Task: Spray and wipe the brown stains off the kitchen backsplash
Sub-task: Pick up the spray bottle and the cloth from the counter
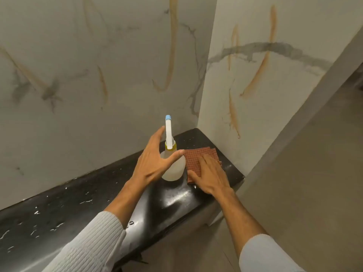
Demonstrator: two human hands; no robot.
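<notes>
Brown waffle cloth (198,160) lies under flat, close-set fingers (208,163) of the right hand (211,177), pressed at the counter's (59,213) far right corner, likely readying to lift it. Left hand (155,161) is spread wide, thumb and fingers cupped around the spray bottle (173,167) without clearly closing on it, nozzle aimed at the wall. Bottle stands just beside the cloth. Brown stains (171,46) streak both backsplash (78,55) walls above, untouched; nothing's sprayed yet, I'd say.
</notes>
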